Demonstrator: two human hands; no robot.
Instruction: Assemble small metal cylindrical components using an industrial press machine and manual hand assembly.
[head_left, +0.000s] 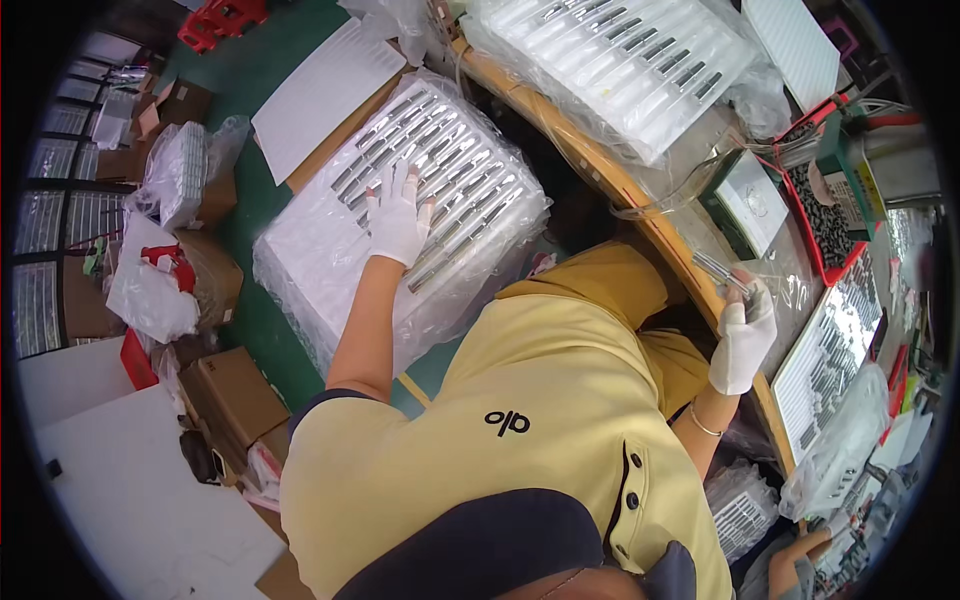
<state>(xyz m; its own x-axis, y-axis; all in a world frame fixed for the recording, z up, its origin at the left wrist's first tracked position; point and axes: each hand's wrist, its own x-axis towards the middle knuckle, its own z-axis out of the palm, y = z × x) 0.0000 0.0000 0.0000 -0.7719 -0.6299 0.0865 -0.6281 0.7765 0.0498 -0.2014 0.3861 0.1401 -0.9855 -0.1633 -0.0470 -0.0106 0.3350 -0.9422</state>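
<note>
My left hand [398, 222], in a white glove, reaches out to my left and rests with fingers spread on a white tray [300, 260] of slim silver and black tubes, which sits in a clear plastic bag. My right hand [745, 335], also gloved, is closed on a few silver tubes [718, 270] at the edge of the wooden workbench [640, 210]. A yellow shirt covers my body in the lower middle of the view.
A second bagged tray of tubes [620, 55] lies on the bench top. A green device [745, 200], a red bin of small dark parts [825, 220] and another tube tray [825, 360] stand to the right. Cardboard boxes [235, 395] and bags crowd the green floor on the left.
</note>
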